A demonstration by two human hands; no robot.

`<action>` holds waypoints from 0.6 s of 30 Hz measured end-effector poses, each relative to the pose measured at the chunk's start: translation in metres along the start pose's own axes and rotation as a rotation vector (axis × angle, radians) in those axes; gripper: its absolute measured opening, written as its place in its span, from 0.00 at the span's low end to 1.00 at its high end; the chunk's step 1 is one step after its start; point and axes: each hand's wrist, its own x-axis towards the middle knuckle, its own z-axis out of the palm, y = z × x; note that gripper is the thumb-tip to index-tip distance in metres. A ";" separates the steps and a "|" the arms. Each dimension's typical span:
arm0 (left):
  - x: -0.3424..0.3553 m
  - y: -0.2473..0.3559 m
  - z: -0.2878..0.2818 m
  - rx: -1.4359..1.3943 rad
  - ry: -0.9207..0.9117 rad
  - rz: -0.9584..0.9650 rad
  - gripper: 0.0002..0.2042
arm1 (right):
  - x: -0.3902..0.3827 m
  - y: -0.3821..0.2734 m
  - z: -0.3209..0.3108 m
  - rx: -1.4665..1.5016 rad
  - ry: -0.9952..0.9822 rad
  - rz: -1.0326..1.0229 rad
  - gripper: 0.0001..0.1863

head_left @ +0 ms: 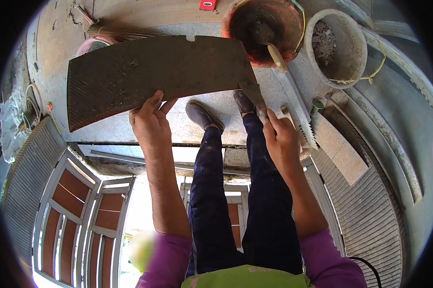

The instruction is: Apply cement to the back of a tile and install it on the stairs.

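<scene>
Lime-green shirt cloth point(245, 279) fills the bottom edge nearest the camera, with purple sleeves point(170, 254) at either side of it and dark navy trousers point(207, 187) reaching down to grey slip-on shoes point(200, 114) on the pale tiled floor point(178, 126). Above the shoes, the person's left hand point(151, 120) pinches the lower edge of a broad, dark grey-brown slab point(149, 67), one digit on the near face and others behind. Fine slanting ridges mark the slab's left part, and a small notch breaks its far edge. The right hand point(280, 138) is closed around the handle of a small flat-bladed metal scraper point(250, 92), whose blade overlaps the slab's lower right corner; whether it presses there cannot be told. Beyond that corner stands a round orange-red bucket point(291, 21) with dark, wet-looking material inside, a pale wooden handle point(277, 58) lying across its rim. Just beside it, a round grey bucket point(353, 60) contains broken rubble point(323, 42). Straw-coloured bristles point(122, 33) show past the slab's far left side.
</scene>
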 end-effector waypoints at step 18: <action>-0.010 -0.013 0.021 0.059 -0.141 -0.192 0.11 | 0.046 -0.029 -0.009 0.207 -0.019 -0.043 0.17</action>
